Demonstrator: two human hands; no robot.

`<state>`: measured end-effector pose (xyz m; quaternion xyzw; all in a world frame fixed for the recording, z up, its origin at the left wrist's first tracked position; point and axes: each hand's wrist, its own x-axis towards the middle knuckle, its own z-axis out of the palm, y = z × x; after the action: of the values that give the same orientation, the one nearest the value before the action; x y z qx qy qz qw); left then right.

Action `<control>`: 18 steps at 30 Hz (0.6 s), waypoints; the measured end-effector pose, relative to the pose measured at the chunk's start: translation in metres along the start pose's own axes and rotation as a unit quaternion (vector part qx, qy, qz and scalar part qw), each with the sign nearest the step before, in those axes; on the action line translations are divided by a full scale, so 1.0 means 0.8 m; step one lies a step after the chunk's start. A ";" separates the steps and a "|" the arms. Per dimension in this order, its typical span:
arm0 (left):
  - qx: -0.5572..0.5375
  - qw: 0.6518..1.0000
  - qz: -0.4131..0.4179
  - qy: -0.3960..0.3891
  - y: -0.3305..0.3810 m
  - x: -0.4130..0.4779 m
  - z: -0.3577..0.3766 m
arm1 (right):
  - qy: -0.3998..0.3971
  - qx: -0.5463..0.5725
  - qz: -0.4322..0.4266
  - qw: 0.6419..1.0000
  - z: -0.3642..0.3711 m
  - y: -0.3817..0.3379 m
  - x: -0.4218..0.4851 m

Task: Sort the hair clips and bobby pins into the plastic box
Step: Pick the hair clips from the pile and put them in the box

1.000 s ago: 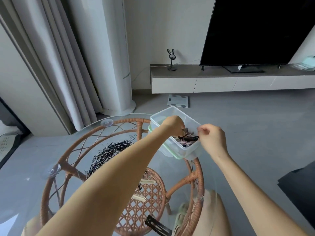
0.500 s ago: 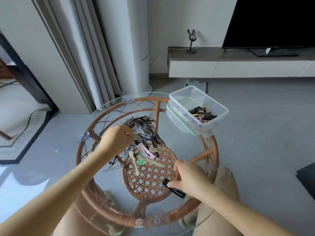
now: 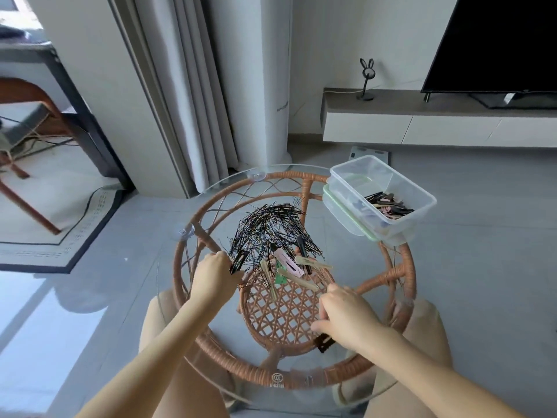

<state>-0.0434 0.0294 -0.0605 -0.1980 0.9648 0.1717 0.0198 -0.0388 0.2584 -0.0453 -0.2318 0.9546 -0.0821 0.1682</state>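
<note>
A heap of black bobby pins (image 3: 271, 227) lies on the round glass table (image 3: 340, 245). Beside it lie several hair clips: a pink one (image 3: 287, 262), beige ones (image 3: 312, 262) and a green one (image 3: 280, 279). My left hand (image 3: 215, 279) pinches a black snap clip (image 3: 239, 261) at the heap's left edge. My right hand (image 3: 346, 318) grips a dark clip (image 3: 324, 342) near the table's front. The clear plastic box (image 3: 401, 179) at the back right holds several clips (image 3: 388, 203) in its right end.
The glass top rests on a rattan frame (image 3: 301, 378) with a woven lower shelf (image 3: 283, 312). The box stands on its green-rimmed lid (image 3: 346, 212) and overhangs the table's edge. My knees are under the table. Curtains, a TV bench and a scale stand behind.
Both hands left the box and came back to the table. My left hand has picked up a black snap clip by the pin heap; my right hand has closed on a dark clip at the front.
</note>
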 end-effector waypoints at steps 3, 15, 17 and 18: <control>-0.014 1.000 -0.012 -0.025 0.006 0.011 0.001 | 0.025 0.055 -0.027 0.998 0.005 0.009 -0.005; -0.073 0.996 0.049 0.016 -0.009 0.003 -0.043 | 0.029 0.162 -0.062 0.984 -0.017 0.019 -0.002; -0.083 0.993 0.074 0.027 0.003 -0.005 -0.041 | 0.151 0.166 -0.033 0.974 -0.017 0.015 0.022; -0.081 0.993 0.082 0.023 0.012 -0.009 -0.037 | 0.200 0.151 -0.014 0.968 -0.014 0.012 0.035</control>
<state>-0.0399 0.0303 -0.0288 -0.1232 0.9609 0.2457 -0.0328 -0.0701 0.2549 -0.0449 -0.1960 0.9420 -0.2724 0.0057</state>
